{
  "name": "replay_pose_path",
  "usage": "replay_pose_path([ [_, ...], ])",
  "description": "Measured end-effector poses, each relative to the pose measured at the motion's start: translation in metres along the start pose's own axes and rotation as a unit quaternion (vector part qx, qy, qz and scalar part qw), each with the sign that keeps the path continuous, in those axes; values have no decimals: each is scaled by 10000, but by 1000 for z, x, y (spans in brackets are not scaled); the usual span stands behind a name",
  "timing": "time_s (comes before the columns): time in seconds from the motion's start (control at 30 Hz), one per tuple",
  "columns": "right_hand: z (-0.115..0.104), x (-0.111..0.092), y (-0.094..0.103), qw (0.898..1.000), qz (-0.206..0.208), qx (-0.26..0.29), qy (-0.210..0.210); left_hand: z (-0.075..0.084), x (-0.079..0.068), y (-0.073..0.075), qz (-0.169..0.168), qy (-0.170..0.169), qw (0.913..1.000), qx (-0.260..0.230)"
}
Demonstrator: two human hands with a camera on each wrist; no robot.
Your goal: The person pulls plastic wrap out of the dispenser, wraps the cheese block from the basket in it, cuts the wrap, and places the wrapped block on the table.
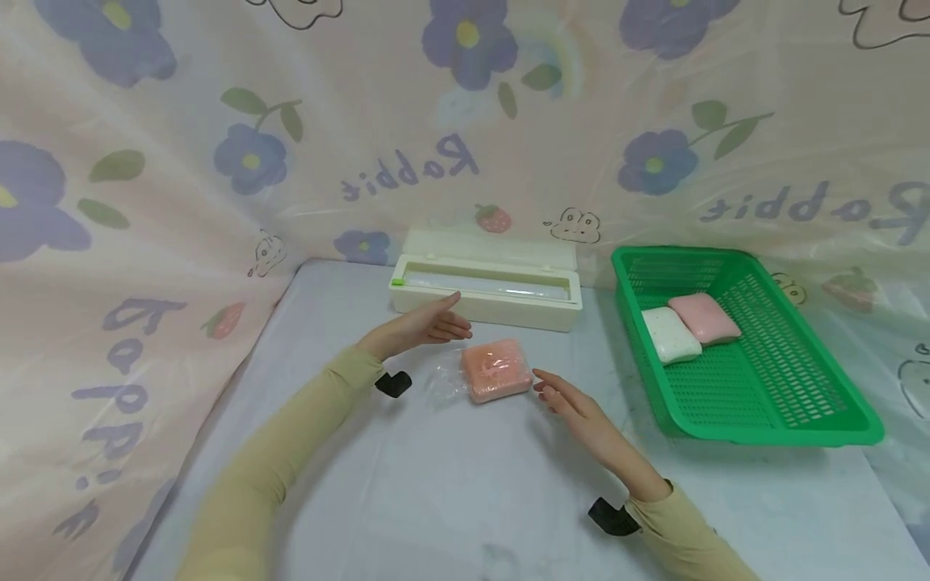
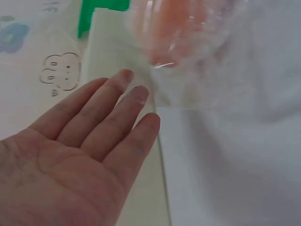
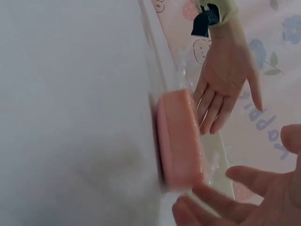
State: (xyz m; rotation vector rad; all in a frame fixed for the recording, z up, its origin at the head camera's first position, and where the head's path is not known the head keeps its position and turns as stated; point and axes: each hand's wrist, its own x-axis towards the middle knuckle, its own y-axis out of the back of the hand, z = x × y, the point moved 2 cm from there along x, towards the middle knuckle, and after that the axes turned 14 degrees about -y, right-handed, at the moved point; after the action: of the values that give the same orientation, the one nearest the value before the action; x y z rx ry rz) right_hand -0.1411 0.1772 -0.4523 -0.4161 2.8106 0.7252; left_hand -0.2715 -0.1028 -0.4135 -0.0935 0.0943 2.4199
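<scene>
A pinkish-orange square block [image 1: 497, 371], like a bar of soap, lies on the white table in loose clear plastic film [image 1: 446, 382]. The film spreads out on its left side. My left hand [image 1: 421, 327] hovers just left of and behind the block, fingers extended and palm turned toward it. In the left wrist view, that hand's fingertips [image 2: 141, 94] overlap the film's edge. On the block's other side is my right hand [image 1: 581, 415], its fingers loosely extended with the tips close to the block's right edge. Neither hand grips anything.
Behind the block stands a white cling film dispenser [image 1: 494, 307] with its lid raised. To the right, a green plastic basket [image 1: 806, 355] holds a white block [image 1: 670, 335] and a pink block [image 1: 705, 317]. A patterned curtain [image 1: 305, 177] hangs behind and along the left.
</scene>
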Motion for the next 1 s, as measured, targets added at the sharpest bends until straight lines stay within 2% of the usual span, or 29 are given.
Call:
replay_pose_path([
  [0.13, 0, 0, -11, 9985, 146, -529, -73, -14, 6, -2, -16, 261, 9996, -77],
  [0.33, -2, 2, -20, 9959, 26, -897, -115, -20, 4, -5, -10, 292, 9993, -237],
  [0.5, -2, 9, -21, 9930, 31, -1180, 32, -27, -7, -6, 217, 241, 9980, -545],
  [0.63, -4, 18, -21, 9903, -123, -1363, 233, -34, -23, -10, 448, 232, 9939, -981],
  [0.8, -6, 33, -15, 9871, -293, -1485, 521, -42, -44, -24, 748, 0, 9852, -1544],
  [1.0, -7, 54, -6, 9835, -502, -1505, 874, -54, -61, -49, 954, -384, 9646, -2427],
])
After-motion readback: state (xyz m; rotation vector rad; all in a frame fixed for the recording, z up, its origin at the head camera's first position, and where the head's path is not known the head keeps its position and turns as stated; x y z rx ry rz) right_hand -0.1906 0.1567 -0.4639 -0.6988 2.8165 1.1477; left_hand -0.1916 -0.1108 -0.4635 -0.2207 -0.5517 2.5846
